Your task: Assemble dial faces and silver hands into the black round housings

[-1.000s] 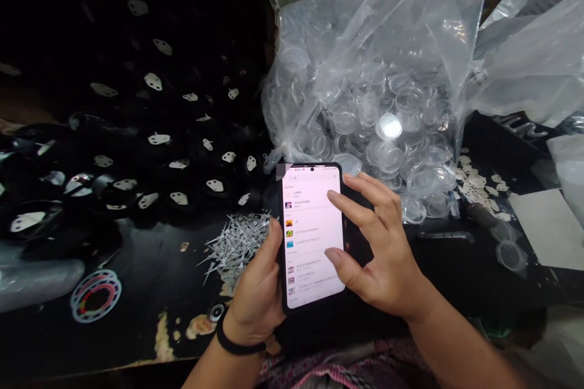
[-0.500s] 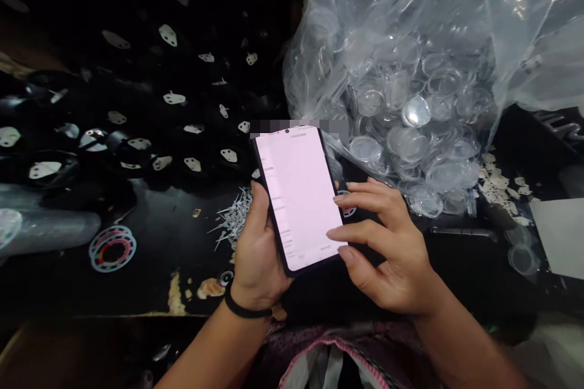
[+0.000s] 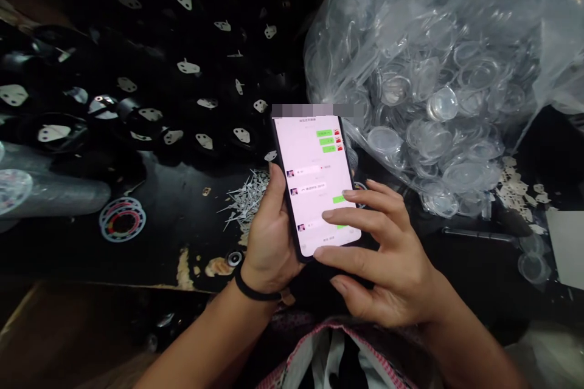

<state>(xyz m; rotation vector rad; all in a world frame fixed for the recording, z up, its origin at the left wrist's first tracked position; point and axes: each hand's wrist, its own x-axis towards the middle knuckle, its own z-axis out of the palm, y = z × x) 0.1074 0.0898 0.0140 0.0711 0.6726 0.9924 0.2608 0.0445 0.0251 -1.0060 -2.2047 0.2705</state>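
Observation:
A black-edged smartphone (image 3: 310, 200) rests in my left hand (image 3: 269, 237), the thumb along its left edge and the other fingers hidden beneath it. Its lit screen shows a chat with green and white message bubbles. My right hand (image 3: 387, 249) is over the lower right of the screen with fingers spread. One fingertip is at the screen's bottom edge; whether it touches the glass I cannot tell. A black band (image 3: 255, 285) circles my left wrist. Thin pale pins (image 3: 246, 197) lie in a heap just left of the phone.
A clear plastic bag (image 3: 365, 30) holding many round clear covers (image 3: 431, 140) fills the back right. Black round parts with white plates (image 3: 187, 67) cover the back left. Printed rings (image 3: 122, 219) lie near clear tubes (image 3: 59, 194). Small white plates (image 3: 517, 185) are piled at right.
The phone's screen has gone from a mostly blank page to a chat. My right index finger has shifted to the screen's bottom edge. The view has moved slightly, so the surroundings appear shifted rightward.

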